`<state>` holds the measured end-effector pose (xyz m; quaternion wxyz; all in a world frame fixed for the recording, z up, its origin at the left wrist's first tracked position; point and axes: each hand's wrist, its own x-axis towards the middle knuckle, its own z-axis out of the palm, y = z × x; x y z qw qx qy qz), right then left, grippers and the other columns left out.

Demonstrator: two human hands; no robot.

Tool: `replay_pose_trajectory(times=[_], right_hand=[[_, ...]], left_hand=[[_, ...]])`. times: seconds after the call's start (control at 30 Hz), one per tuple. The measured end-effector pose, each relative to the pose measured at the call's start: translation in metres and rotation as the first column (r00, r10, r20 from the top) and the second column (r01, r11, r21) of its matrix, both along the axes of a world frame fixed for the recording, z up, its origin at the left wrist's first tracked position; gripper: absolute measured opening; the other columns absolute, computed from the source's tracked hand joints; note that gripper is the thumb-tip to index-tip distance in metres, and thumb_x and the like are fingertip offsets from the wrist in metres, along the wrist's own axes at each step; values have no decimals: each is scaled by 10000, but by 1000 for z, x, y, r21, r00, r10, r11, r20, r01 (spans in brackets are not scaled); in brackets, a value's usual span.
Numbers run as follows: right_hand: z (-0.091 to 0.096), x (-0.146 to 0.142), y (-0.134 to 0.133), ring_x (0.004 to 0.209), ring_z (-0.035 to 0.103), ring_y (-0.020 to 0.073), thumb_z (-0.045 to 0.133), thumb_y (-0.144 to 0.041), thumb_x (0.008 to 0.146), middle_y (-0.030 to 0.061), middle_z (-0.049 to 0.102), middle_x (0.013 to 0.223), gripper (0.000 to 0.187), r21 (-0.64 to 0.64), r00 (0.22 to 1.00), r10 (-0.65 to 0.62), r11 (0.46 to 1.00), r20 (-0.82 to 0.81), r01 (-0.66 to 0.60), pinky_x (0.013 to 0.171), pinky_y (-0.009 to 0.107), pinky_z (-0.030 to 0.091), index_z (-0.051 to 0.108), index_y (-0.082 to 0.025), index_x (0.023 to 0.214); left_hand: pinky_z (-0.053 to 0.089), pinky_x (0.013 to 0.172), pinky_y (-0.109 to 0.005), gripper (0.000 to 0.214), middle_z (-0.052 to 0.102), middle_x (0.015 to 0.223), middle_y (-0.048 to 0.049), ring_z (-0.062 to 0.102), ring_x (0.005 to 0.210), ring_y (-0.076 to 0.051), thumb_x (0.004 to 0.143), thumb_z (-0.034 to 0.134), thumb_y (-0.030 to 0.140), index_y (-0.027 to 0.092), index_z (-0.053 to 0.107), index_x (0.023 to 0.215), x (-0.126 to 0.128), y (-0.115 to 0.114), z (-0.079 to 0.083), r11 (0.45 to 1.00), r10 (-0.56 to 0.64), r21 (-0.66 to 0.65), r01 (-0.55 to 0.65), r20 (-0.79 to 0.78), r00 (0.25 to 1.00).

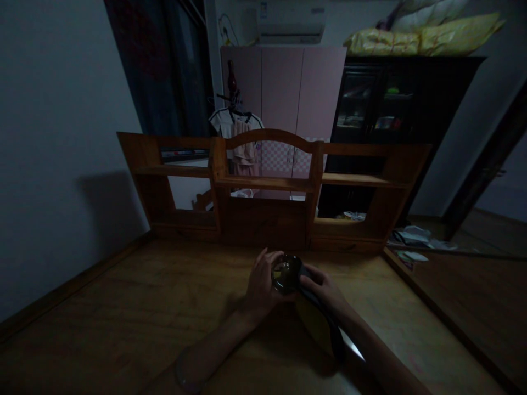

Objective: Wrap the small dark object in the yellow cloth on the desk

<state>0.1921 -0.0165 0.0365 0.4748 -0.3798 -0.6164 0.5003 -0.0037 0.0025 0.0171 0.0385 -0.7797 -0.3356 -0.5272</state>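
The room is dim. My left hand (260,282) curls round the left side of a small round dark object with a glassy, yellowish face (285,272), held just above the wooden desk (123,312). My right hand (323,288) grips the same object from the right, fingers closed on it. A dark strap or handle (329,323) runs from the object back along my right forearm, over something yellowish beneath it. What the object is I cannot make out.
A wooden shelf unit (267,186) stands along the desk's back edge. Behind it are a pink wardrobe (288,93), hanging clothes (239,137) and a dark glass cabinet (379,109). Papers (415,238) lie to the right; the wall is on the left.
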Motion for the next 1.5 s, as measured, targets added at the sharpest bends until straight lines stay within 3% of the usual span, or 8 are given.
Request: replay_pose_trajectory(times=[0.13, 0.3, 0.57, 0.7, 0.9, 1.07, 1.23, 1.5], right_hand=[[-3, -2, 0, 1073, 626, 292, 749, -473, 724, 81, 695, 1148, 490, -31, 1000, -23, 999, -19, 23, 945, 418, 468, 665, -200, 1122], [5, -5, -7, 1084, 619, 268, 714, -425, 779, 69, 690, 1150, 434, -45, 1000, 7, 999, -24, -8, 930, 367, 472, 646, -200, 1144], [-5, -10, -7, 843, 639, 214, 539, -444, 902, 23, 714, 919, 332, 193, 968, -154, 974, 198, 115, 716, 270, 486, 693, -154, 956], [-10, -11, -7, 791, 627, 197, 520, -445, 913, 14, 704, 868, 347, 228, 956, -194, 963, 221, 142, 676, 251, 468, 692, -145, 942], [-4, -12, -6, 836, 642, 230, 579, -494, 861, 30, 721, 896, 378, 163, 955, -218, 969, 202, 187, 700, 267, 478, 703, -149, 951], [-9, -8, -3, 825, 641, 231, 547, -519, 872, 36, 721, 883, 413, 147, 959, -197, 974, 202, 170, 692, 275, 478, 702, -143, 943], [-8, -7, -4, 886, 640, 240, 581, -518, 854, 37, 724, 949, 401, 141, 975, -154, 981, 160, 131, 744, 294, 491, 693, -159, 993], [1, -12, -9, 1018, 636, 293, 621, -524, 821, 69, 715, 1075, 443, 60, 985, -139, 989, 98, 134, 868, 384, 503, 678, -167, 1078]], left_hand=[[392, 1046, -540, 877, 553, 1250, -119, 456, 1260, -330, 572, 822, 422, 174, 395, 1297, 0, 1, -4, 997, 11, -79, -8, 32, 999], [372, 1066, -545, 882, 554, 1248, -119, 476, 1241, -322, 580, 821, 431, 178, 383, 1302, 0, 1, -3, 998, 2, -64, -2, 4, 1000], [341, 1114, -530, 806, 537, 1273, -124, 488, 1230, -275, 709, 754, 415, 169, 336, 1353, -2, 1, 1, 998, -28, 58, 38, -163, 986], [363, 1111, -500, 794, 532, 1285, -129, 478, 1242, -271, 720, 743, 410, 163, 341, 1359, -1, -1, 1, 998, -7, 68, 20, -187, 982], [415, 1060, -492, 863, 556, 1261, -127, 485, 1231, -307, 609, 801, 418, 170, 379, 1319, 2, 2, -4, 999, 49, -17, -50, -76, 996], [466, 1004, -434, 821, 551, 1250, -114, 543, 1172, -278, 603, 809, 374, 198, 405, 1295, 3, 1, -2, 987, -37, -156, 43, 43, 998], [491, 959, -406, 851, 561, 1245, -88, 585, 1125, -256, 603, 822, 305, 224, 375, 1323, 1, 0, 0, 931, -17, -354, 90, 203, 979], [442, 1020, -450, 891, 512, 1310, -110, 522, 1210, -286, 599, 825, 302, 221, 352, 1350, -1, 2, -1, 963, -30, -265, 56, 98, 995]])
